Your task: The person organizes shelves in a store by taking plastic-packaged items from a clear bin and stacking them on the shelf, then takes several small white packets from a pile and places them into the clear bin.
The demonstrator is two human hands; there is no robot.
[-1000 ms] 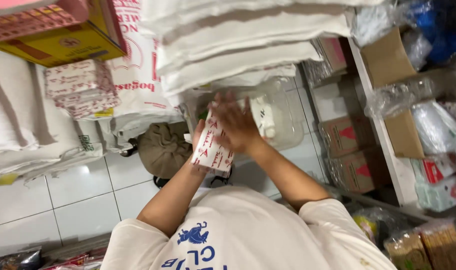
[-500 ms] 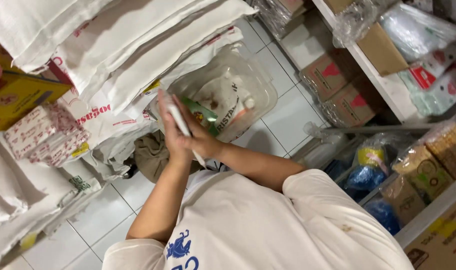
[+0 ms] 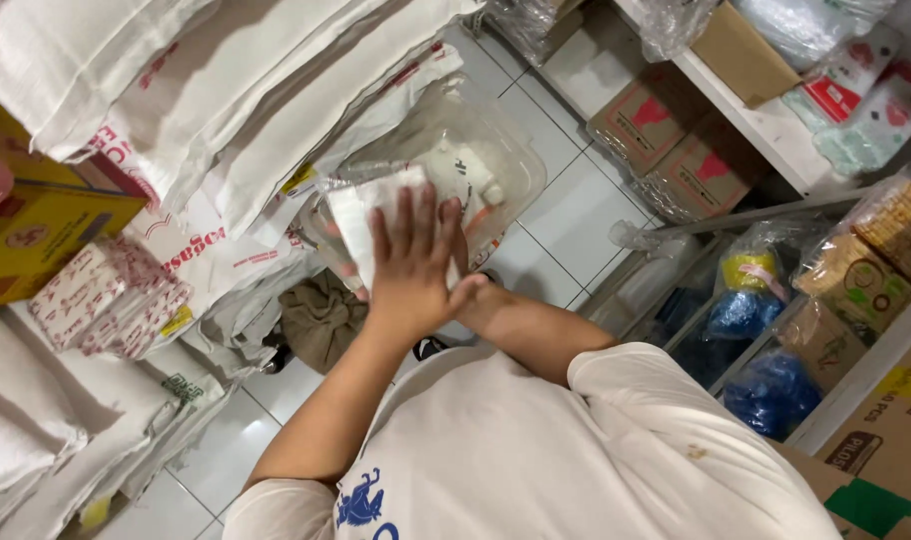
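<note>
My left hand [image 3: 413, 255] lies flat, fingers spread, on top of a white plastic packet [image 3: 358, 218], back of the hand facing me. My right hand [image 3: 472, 295] is underneath, mostly hidden, with only its heel and wrist showing, so the packet is pressed between both palms. Just beyond the hands sits a clear plastic bag [image 3: 496, 165] with white contents, resting on the tiled floor.
Stacked white sacks [image 3: 226, 90] fill the upper left, with a yellow carton [image 3: 36, 235] and red-patterned packets [image 3: 106, 295] beside them. A brown cloth [image 3: 321, 315] lies on the floor. Shelves [image 3: 776, 125] with cardboard boxes and bagged goods run along the right.
The packet, held upright and edge-on between my hands before, is now turned flat under my left palm. My view has swung so that the shelves show more on the right.
</note>
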